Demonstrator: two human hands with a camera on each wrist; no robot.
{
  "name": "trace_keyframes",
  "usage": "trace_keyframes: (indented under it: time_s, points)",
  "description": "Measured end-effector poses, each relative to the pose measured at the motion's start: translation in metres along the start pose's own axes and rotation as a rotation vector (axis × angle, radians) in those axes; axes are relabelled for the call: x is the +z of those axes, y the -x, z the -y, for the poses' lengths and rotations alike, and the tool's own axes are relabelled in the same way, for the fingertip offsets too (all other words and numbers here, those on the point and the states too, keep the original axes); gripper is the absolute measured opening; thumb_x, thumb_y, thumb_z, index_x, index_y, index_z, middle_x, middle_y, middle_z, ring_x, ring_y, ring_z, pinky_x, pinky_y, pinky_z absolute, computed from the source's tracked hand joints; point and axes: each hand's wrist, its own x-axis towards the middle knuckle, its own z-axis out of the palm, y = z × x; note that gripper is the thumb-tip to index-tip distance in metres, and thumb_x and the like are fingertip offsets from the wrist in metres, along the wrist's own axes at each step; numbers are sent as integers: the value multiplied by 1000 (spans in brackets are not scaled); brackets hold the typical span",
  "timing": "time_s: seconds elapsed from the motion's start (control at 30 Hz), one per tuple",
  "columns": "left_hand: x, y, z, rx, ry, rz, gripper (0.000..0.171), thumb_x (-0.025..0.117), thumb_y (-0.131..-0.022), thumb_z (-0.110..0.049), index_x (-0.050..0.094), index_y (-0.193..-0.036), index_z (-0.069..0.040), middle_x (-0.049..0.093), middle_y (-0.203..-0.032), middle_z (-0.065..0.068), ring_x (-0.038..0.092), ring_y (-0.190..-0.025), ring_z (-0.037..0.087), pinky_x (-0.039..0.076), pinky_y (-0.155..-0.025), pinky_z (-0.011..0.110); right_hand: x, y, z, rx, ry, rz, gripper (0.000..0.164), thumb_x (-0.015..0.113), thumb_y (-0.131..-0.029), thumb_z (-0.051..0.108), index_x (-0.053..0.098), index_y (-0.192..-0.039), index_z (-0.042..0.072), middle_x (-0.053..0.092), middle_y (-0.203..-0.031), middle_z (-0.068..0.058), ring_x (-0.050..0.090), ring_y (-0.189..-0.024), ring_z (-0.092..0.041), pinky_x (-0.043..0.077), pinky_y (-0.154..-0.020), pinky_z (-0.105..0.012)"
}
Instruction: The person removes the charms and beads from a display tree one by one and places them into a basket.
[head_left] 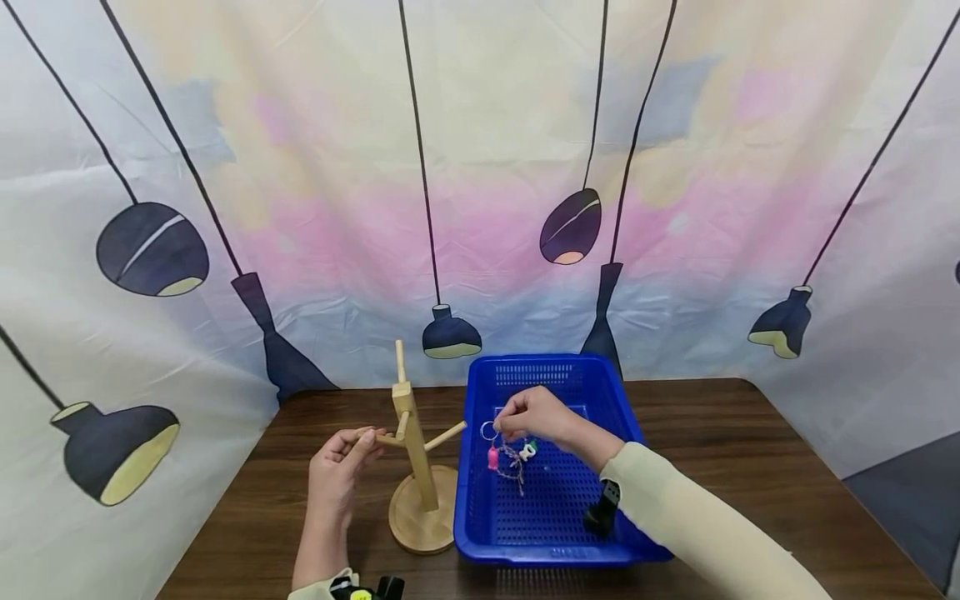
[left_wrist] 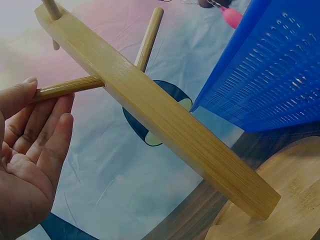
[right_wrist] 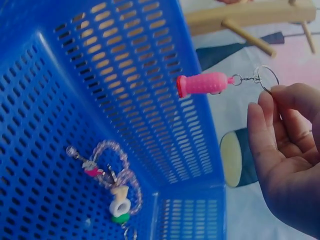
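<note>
My right hand (head_left: 543,414) pinches the metal ring (right_wrist: 274,73) of a pink keychain (right_wrist: 204,84) above the blue basket (head_left: 461,508). The pink charm dangles from a short chain, beside the basket's wall in the right wrist view. Inside the basket lie a clear pinkish beaded strand (right_wrist: 116,146) and a white-and-green charm (right_wrist: 120,206). At the left, my left hand (head_left: 336,471) holds the end of a peg (left_wrist: 72,89) between thumb and fingers. That peg juts from a wooden peg stand (head_left: 422,458), upright on a round base (head_left: 423,529). No keychain hangs on its visible pegs.
The basket stands just right of the wooden stand, close against its round base, on a dark wood table (head_left: 712,483). Behind the table hangs a cloth backdrop (head_left: 510,167) printed with lamps. Each wrist wears a black camera, the right one (head_left: 602,508) over the basket.
</note>
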Motion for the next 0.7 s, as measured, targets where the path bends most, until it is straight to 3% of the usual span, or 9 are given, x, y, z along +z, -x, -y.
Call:
trace_keyframes:
  time_s: [0.17, 0.4, 0.57, 0.7]
  points:
    - [-2, -1, 2, 1, -16, 4, 27, 60, -102, -1, 73, -87, -20, 79, -88, -11, 76, -87, 1, 63, -77, 17, -4, -7, -13, 40, 16, 23, 17, 64, -97, 5, 75, -101, -7, 78, -107, -18, 73, -85, -12, 66, -85, -38]
    - [-1, -1, 3, 13, -24, 9, 24, 61, -101, -2, 72, -86, -18, 79, -89, -11, 75, -85, 1, 63, -77, 17, -6, -8, -25, 80, 20, 56, 16, 63, -96, 3, 76, -99, -7, 77, -106, -18, 73, -85, -15, 63, -94, -52]
    - [-1, -1, 3, 18, -23, 4, 27, 61, -101, -1, 72, -86, -20, 79, -88, -11, 75, -84, 1, 63, -77, 17, -3, -8, -33, 61, 48, 101, 16, 64, -94, 2, 75, -99, -9, 76, -106, -21, 75, -90, -21, 65, -89, -46]
    - [-1, -2, 3, 19, -24, 2, 28, 60, -102, -1, 72, -86, -20, 79, -88, -11, 75, -84, 1, 63, -77, 17, 1, -7, -39, 52, 53, 137, 14, 67, -93, 3, 75, -95, -8, 77, -103, -17, 73, -86, -15, 67, -84, -40]
